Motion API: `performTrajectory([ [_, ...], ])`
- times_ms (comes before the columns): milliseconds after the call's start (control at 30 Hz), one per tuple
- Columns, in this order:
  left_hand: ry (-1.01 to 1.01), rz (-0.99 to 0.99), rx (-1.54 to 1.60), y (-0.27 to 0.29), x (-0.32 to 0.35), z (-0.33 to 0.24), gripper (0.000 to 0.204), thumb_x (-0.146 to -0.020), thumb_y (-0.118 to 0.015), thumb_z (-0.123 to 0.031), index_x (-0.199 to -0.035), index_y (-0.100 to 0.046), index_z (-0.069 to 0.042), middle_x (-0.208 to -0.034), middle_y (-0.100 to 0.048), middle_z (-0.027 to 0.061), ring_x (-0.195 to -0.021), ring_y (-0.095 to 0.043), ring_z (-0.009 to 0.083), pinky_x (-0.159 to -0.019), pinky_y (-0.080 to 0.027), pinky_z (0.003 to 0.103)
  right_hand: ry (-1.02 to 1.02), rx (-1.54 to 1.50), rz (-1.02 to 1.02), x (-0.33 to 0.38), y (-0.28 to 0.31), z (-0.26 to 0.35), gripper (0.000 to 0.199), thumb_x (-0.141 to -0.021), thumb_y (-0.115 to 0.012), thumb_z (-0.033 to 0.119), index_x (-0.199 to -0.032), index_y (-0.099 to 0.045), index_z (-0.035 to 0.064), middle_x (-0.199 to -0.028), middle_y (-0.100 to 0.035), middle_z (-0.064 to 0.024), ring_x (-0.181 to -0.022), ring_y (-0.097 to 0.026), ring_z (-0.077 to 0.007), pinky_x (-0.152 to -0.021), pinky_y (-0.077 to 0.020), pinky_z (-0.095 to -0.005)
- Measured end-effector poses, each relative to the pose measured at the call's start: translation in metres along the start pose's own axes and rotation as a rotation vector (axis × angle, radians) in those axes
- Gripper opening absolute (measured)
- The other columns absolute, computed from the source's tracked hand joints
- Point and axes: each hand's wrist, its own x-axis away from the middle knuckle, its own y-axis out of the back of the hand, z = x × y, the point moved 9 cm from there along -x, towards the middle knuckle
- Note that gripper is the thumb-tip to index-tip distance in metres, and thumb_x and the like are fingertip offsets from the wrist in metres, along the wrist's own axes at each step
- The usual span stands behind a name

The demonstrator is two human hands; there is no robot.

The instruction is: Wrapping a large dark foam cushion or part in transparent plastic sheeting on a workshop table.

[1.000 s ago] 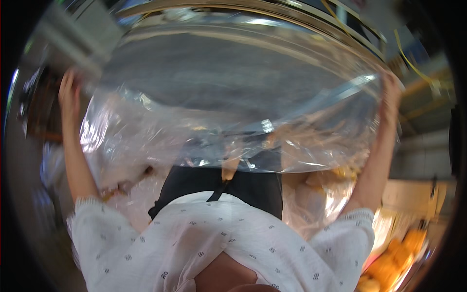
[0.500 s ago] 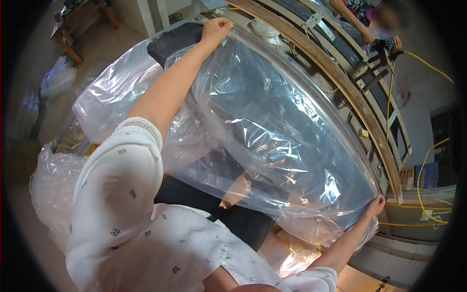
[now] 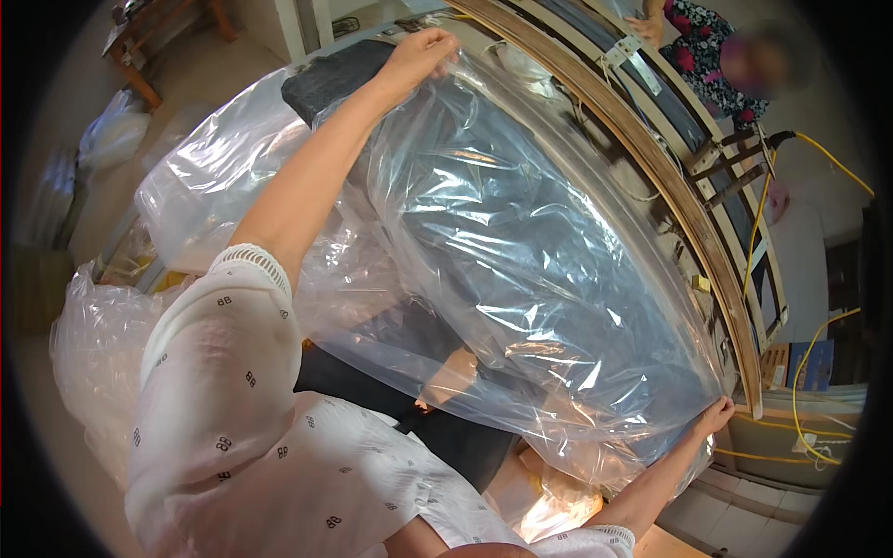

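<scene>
head view: the wearer's left hand (image 3: 423, 60) is at upper centre, its grip pinched together on the far edge of a clear plastic film (image 3: 521, 232). the right hand (image 3: 714, 417) is at lower right, its grip likewise pinched on that edge near the opposite end. the film is spread between both hands, its far edge lying just beside a long, curved brown strip (image 3: 642, 139); the sheet is creased and reflective, and its near part extends over dark clothing (image 3: 349, 367) at the wearer's waist. a dark grey surface (image 3: 326, 84) shows near the left hand. more clear plastic (image 3: 102, 363) is bunched at left. beyond the strip, a co-worker in a floral top (image 3: 712, 60) is partly visible, near a yellow cable (image 3: 831, 166).
</scene>
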Motion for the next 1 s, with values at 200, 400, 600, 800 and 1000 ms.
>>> performTrajectory([
  [200,-0.051,0.208,0.007,0.006,0.041,-0.058,0.022,-0.085,-0.059,-0.023,-0.098,-0.057,-0.006,-0.084,-0.054,-0.0031,-0.077,-0.051,0.0041,-0.069,-0.042,0.018,0.078,0.112,-0.003,0.005,0.001,0.015,0.025,-0.086,-0.047,0.02,-0.097,-0.049,-0.002,-0.093,-0.053,-0.0134,-0.086,-0.051,-0.0254,-0.081,-0.039,-0.0338],
  [400,-0.106,0.184,0.067,0.013,0.09,-0.135,0.024,-0.081,-0.063,-0.022,-0.097,-0.06,-0.003,-0.084,-0.059,0.0004,-0.076,-0.055,0.008,-0.072,-0.046,0.021,0.134,0.345,0.048,0.011,0.021,0.036,0.024,-0.085,-0.046,0.017,-0.1,-0.049,-0.0019,-0.094,-0.053,-0.0172,-0.086,-0.05,-0.0318,-0.08,-0.039,-0.0361],
  [600,-0.225,0.187,0.049,-0.002,0.151,-0.191,0.016,-0.082,-0.061,-0.016,-0.092,-0.06,-0.004,-0.084,-0.058,-0.0002,-0.075,-0.055,0.0077,-0.07,-0.044,0.021,0.631,-0.21,0.229,0.131,-0.015,0.346,0.018,-0.089,-0.048,0.009,-0.103,-0.052,-0.0006,-0.103,-0.051,-0.0095,-0.093,-0.05,-0.0194,-0.083,-0.039,-0.0283],
  [800,-0.329,0.174,0.117,-0.004,0.194,-0.204,0.013,-0.078,-0.064,-0.008,-0.091,-0.062,-0.005,-0.085,-0.06,-0.0001,-0.082,-0.057,0.0091,-0.078,-0.044,0.022,0.826,-0.692,0.495,0.258,-0.024,0.54,0.018,-0.073,-0.062,0.002,-0.091,-0.061,0.0029,-0.1,-0.054,-0.0098,-0.098,-0.051,-0.0213,-0.085,-0.0392,-0.0312],
  [1000,-0.45,0.122,-0.048,0.0,0.219,-0.21,0.011,-0.074,-0.067,-0.005,-0.084,-0.065,-0.008,-0.085,-0.06,-0.0018,-0.079,-0.053,0.0072,-0.07,-0.041,0.02,0.879,-0.848,0.527,0.309,-0.045,0.599,0.019,-0.068,-0.069,0.01,-0.085,-0.063,0.0052,-0.087,-0.055,-0.0087,-0.085,-0.051,-0.0228,-0.075,-0.0405,-0.0317],
])
